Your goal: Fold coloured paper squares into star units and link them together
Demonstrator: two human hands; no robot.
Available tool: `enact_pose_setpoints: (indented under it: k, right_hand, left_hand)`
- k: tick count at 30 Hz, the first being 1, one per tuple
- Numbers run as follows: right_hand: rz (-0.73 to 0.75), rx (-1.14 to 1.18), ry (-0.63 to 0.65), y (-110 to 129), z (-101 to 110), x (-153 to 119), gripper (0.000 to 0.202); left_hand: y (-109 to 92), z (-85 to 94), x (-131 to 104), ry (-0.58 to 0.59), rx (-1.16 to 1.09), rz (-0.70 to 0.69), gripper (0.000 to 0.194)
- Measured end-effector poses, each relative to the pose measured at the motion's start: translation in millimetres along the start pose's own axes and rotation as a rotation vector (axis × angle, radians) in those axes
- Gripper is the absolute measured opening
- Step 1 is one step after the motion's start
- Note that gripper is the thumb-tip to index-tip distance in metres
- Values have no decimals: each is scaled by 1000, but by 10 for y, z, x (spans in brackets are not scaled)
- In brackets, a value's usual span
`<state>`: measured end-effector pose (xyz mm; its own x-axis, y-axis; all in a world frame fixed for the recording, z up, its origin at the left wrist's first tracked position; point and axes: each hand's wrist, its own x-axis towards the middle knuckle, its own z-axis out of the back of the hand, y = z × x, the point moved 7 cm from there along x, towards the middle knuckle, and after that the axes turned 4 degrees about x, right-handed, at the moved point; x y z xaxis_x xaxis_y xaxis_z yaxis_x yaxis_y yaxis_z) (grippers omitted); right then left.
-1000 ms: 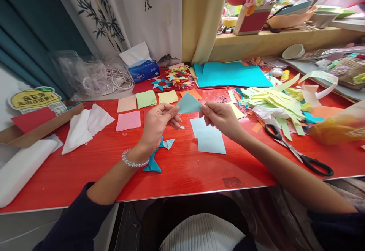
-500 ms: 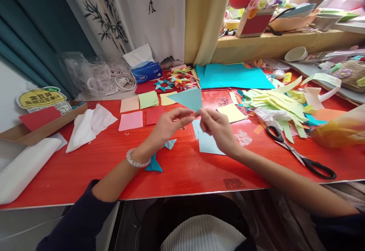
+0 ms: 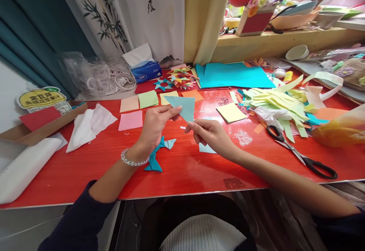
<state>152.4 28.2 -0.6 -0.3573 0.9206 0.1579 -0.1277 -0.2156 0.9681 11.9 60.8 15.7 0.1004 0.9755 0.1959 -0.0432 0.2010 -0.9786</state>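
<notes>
A light blue paper, folded to a triangle, is held up above the red table. My left hand pinches its left side between thumb and fingers. At the bottom corner, the fingertips of my right hand grip the paper. Below my right hand lies a light blue sheet, partly hidden by it. Folded blue paper pieces rest on the table beside my left wrist.
Stacks of coloured squares, such as a pink one and a yellow one, lie around the hands. Black scissors and a heap of paper strips are on the right. A tissue pack stands behind.
The folded blue paper has come down and slightly left, its point now turned downward. My left hand has moved left and now grips it by the side; my right hand has lowered a little.
</notes>
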Motion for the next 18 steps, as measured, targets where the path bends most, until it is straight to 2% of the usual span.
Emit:
enact_pose_setpoints:
  k: [6,14,18]
  right_hand:
    - [-4,21,13,8,0,-20,42]
    - [17,44,-3,36,8,-2,39]
    - [22,30,-19,57,34,-14,38]
  left_hand:
    - [-58,116,67,-51,-27,-4,23]
    - [-70,94,36,-53,-97,27,18]
    - [26,91,73,-49,-185,99,14]
